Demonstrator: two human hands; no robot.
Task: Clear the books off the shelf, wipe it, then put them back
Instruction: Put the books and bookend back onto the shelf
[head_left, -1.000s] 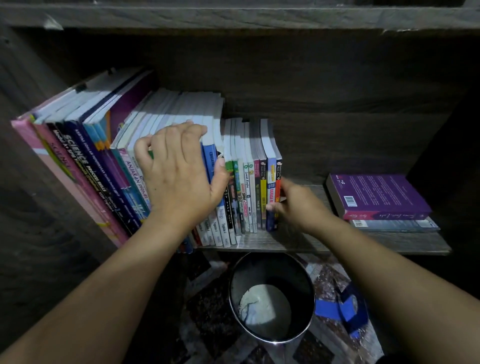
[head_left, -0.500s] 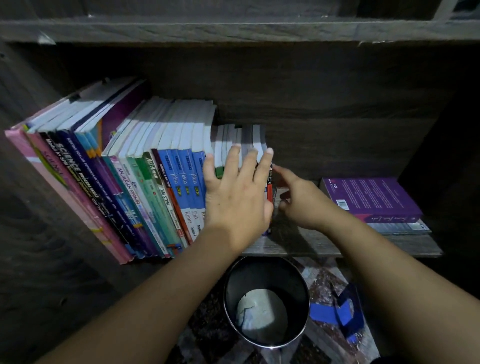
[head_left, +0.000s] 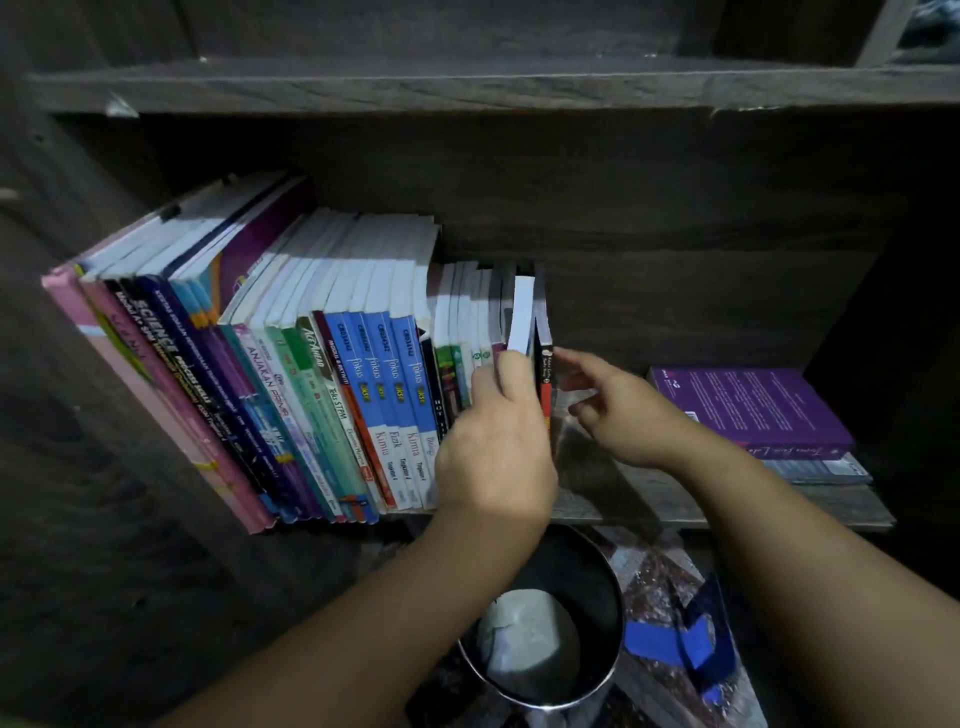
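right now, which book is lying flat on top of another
The purple book, far right, flat on a grey book; the rest stand or lean.

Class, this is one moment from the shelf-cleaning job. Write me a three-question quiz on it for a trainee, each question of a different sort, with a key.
1. True or false: the purple book stands upright in the row.
2. Which hand pinches the white-edged book? A left, B right, C neither.
3. Fill in: the bucket sits ____ the shelf.
Key: 1 false, it lies flat; 2 A, the left hand; 3 below.
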